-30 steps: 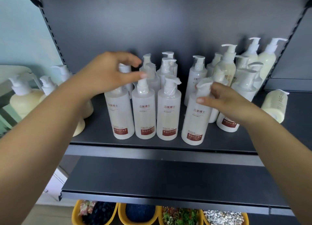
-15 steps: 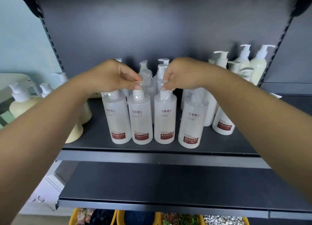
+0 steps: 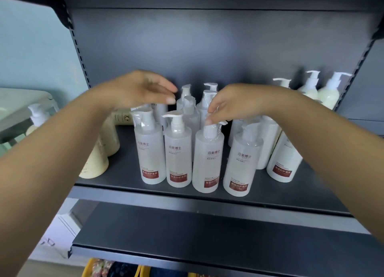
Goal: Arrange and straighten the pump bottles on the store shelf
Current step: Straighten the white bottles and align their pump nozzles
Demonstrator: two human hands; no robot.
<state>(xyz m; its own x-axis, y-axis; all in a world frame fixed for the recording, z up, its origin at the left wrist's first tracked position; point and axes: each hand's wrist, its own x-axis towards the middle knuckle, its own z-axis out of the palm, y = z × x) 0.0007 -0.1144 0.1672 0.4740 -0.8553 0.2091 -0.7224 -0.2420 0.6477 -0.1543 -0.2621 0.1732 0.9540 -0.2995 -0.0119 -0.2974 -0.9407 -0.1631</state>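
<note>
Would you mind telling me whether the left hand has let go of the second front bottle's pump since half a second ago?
Yes. The left hand now hovers open, up and left of that pump.

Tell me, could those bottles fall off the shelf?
Maybe. The right hand pinches the pump of the third front bottle, which leans and stands near the shelf edge; a tug could tip it. The front bottles stand packed together, so one falling might knock its neighbours.
</note>
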